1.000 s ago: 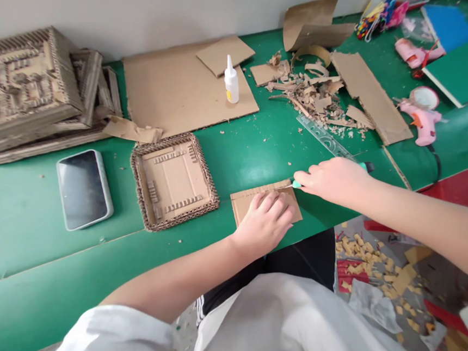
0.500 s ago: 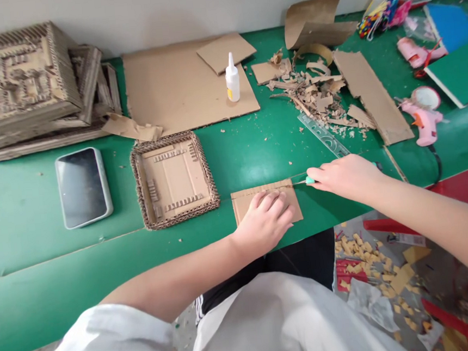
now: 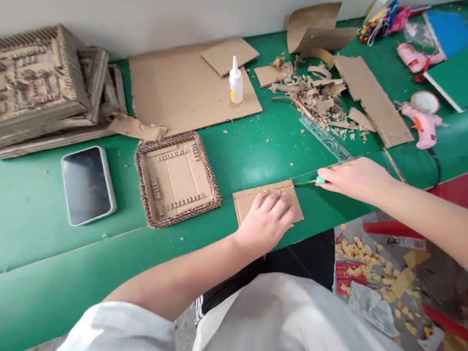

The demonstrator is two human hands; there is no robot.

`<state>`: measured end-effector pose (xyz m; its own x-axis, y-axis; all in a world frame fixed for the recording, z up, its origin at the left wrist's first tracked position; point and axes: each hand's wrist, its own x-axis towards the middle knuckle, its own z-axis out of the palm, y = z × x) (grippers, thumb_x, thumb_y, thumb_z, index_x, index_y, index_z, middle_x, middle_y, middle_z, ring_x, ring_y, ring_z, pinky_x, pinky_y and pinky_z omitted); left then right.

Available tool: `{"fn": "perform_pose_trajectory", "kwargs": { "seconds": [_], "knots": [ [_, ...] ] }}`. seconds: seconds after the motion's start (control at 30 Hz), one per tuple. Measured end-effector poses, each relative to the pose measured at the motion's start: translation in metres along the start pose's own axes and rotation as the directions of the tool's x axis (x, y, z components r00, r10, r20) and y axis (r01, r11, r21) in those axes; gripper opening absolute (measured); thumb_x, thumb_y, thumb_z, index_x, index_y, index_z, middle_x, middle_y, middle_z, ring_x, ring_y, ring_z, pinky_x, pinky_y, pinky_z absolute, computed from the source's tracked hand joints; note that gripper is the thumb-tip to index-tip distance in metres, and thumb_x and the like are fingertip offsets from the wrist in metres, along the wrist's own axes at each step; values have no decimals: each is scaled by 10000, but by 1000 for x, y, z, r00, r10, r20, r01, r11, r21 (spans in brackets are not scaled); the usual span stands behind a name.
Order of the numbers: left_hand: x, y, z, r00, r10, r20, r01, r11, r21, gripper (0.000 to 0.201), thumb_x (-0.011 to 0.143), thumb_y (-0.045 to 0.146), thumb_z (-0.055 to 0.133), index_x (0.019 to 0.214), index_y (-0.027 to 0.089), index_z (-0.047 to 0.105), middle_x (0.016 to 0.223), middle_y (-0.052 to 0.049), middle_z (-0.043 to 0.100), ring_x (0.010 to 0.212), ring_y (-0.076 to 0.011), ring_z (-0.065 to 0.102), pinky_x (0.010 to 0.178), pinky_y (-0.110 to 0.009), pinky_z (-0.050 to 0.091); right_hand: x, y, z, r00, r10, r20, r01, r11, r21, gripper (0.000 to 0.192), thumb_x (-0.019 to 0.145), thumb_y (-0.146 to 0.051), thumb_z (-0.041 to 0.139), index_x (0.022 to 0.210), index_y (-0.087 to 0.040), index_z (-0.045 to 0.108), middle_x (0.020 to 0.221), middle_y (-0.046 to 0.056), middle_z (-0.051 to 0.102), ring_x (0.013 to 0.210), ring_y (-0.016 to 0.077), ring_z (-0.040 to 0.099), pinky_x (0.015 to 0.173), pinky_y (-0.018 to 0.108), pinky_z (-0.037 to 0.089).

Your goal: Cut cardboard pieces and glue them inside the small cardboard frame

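My left hand (image 3: pixel 267 220) lies flat on a small piece of cardboard (image 3: pixel 242 203) near the table's front edge, fingers spread and pressing down. A scored line runs along the cardboard's far edge. To the right, my right hand (image 3: pixel 355 180) is closed round a craft knife (image 3: pixel 320 180) with a teal handle. Its thin blade points left, with the tip close to the cardboard's right edge; I cannot tell whether it touches. Left of my left hand sits a shallow square cardboard tray (image 3: pixel 141 186) with corrugated walls and small ridged strips inside.
A phone (image 3: pixel 88 185) lies at left, below stacked cardboard trays (image 3: pixel 73 75). A glue bottle (image 3: pixel 236 83) stands on a large cardboard sheet (image 3: pixel 161 94). Behind my right hand are a clear ruler (image 3: pixel 326 139), cardboard scraps (image 3: pixel 321 99) and a long strip (image 3: pixel 375 100). A pink glue gun (image 3: pixel 424 126) lies at right.
My right hand and the craft knife have shifted slightly right, away from the cardboard's edge. My left hand stays on the cardboard. The view has shifted slightly.
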<state>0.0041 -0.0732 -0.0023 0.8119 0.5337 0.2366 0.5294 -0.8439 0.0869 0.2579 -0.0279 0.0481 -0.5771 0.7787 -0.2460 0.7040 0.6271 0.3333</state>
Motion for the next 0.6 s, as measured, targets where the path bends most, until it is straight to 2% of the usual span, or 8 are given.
{"fn": "perform_pose_trajectory", "kwargs": {
  "seconds": [0.13,0.2,0.33,0.4,0.5,0.6],
  "knots": [
    [1,-1,-1,1000,1,21,-1,1000,-13,327,910,371,422,1126,155,538,1205,-130,559,1122,-267,515,966,-430,387,-6,-1,-1,998,40,54,-39,999,-20,318,918,-424,372,850,-193,579,584,21,658,501,157,605,462,241,89],
    [0,-2,-3,1000,-15,25,16,999,-27,365,889,435,448,1124,171,542,1221,-140,555,1148,-281,510,968,-433,394,-9,-4,-1,996,64,58,-63,998,-13,339,920,-440,364,847,-186,577,585,24,662,487,154,597,459,238,89],
    [-1,-6,-7,991,-132,25,133,991,-19,559,785,631,485,1159,219,541,1353,-214,448,1269,-381,412,1000,-541,348,-17,-9,1,990,137,-9,-137,990,24,403,918,-493,345,827,-172,571,556,21,646,476,149,585,451,231,101],
    [-1,-8,-9,986,-157,57,158,987,-13,595,771,650,484,1172,215,543,1375,-232,422,1268,-391,415,998,-553,352,-22,-10,2,982,179,-63,-176,983,52,424,915,-513,340,808,-171,566,545,12,636,478,145,583,449,228,114],
    [0,-11,-11,987,-129,98,129,992,10,583,793,619,486,1164,175,558,1355,-234,453,1238,-377,459,985,-524,396,-29,-11,3,969,213,-124,-205,976,77,432,907,-533,347,781,-178,559,533,-1,620,468,134,569,448,228,126],
    [1,-13,-16,997,-46,64,41,997,67,590,837,576,452,1192,114,541,1281,-251,519,1189,-371,512,957,-494,441,-34,-11,1,956,242,-165,-226,968,110,438,902,-545,346,775,-184,560,522,-6,604,459,126,553,449,226,135]
  ]
}}
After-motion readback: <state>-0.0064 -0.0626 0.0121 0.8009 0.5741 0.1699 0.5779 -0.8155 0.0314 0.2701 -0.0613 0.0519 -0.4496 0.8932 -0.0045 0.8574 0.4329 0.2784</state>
